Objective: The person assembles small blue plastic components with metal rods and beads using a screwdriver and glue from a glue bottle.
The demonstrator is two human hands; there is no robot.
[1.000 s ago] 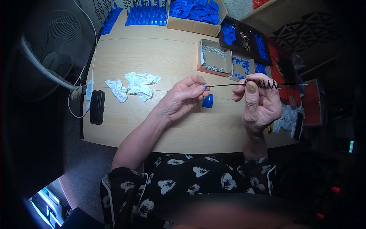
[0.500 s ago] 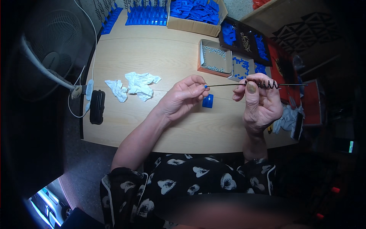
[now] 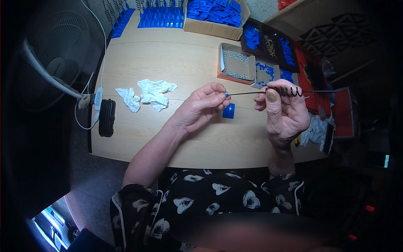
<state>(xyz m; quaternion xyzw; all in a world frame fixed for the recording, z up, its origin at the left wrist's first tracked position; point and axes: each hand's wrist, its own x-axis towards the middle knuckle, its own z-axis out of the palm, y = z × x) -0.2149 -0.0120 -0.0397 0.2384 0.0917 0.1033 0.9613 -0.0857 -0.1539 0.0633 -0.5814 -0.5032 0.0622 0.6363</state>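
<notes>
A thin black metal rod with a coiled section (image 3: 297, 91) stretches nearly level above the table. My left hand (image 3: 197, 106) pinches its left end, where a small blue plastic piece (image 3: 227, 95) shows at the fingertips. My right hand (image 3: 289, 115) is closed around the rod at the left part of the coil, thumb toward me. Beyond that hand the rod's straight tail sticks out to the right. Just below the rod, near my left fingertips, a short blue cylindrical part (image 3: 228, 111) sits on the table.
Crumpled white cloths (image 3: 156, 94) lie left, near a black case (image 3: 107, 118) and a fan (image 3: 63, 50). Farther back are blue racks (image 3: 161, 17) and a cardboard box (image 3: 212, 28) of blue parts. Small-part trays (image 3: 224, 76) stand right; a pale cloth (image 3: 317, 131) lies near the right edge.
My right hand has shifted slightly left and up, and the coil with it. The left hand stays in place, still pinching the rod's end.
</notes>
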